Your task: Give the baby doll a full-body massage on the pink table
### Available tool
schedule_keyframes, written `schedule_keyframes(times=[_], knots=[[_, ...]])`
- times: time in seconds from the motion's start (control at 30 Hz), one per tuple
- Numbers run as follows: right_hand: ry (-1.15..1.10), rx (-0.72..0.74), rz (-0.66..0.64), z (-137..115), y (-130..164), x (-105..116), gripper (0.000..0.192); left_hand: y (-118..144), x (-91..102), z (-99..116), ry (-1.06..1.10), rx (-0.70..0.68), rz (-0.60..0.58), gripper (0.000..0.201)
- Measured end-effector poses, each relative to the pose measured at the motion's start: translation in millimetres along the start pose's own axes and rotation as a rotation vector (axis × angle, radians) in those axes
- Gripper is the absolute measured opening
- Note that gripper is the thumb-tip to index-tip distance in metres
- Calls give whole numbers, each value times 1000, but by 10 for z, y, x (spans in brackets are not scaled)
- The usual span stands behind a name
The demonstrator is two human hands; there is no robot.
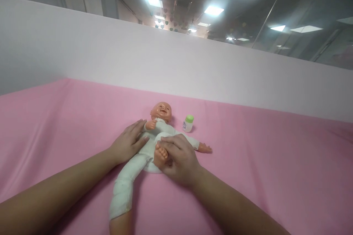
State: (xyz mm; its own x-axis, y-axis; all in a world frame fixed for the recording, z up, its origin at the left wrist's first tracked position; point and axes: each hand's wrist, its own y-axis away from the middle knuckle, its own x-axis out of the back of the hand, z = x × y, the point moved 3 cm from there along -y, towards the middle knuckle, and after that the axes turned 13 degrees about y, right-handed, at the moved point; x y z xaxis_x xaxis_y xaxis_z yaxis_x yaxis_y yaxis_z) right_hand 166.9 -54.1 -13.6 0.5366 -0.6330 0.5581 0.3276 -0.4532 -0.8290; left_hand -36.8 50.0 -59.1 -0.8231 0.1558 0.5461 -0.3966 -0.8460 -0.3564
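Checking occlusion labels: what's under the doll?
The doll lies on the pink sheet. A white pad edge shows under its hips, by the right hand; the rest is covered.

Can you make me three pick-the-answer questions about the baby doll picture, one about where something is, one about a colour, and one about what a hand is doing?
1. Where is the little bottle?
A. Beside the doll's head
B. Under the doll's leg
C. In a hand

2. What colour is the bottle's cap?
A. Red
B. Green
C. Black

3. What is the right hand doing?
A. Lifted in the air
B. Holding the bottle
C. Holding the doll's bare foot

Answers:
1 A, the bottle stands on the pink sheet next to the doll's head.
2 B, the cap on top is bright green.
3 C, its fingers wrap the foot, while the left hand lies flat on the doll's side.
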Motion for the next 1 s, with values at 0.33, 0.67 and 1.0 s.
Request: schedule_keyframes(times=[0.33,0.67,1.0], knots=[[-166,437,-230,-631,270,-43,13,-163,304,-472,900,484,459,42],[-151,547,-296,-702,308,-83,16,-100,385,-288,736,370,470,45],[75,35,-60,-148,59,152,37,16,16,144,-258,-140,24,55]])
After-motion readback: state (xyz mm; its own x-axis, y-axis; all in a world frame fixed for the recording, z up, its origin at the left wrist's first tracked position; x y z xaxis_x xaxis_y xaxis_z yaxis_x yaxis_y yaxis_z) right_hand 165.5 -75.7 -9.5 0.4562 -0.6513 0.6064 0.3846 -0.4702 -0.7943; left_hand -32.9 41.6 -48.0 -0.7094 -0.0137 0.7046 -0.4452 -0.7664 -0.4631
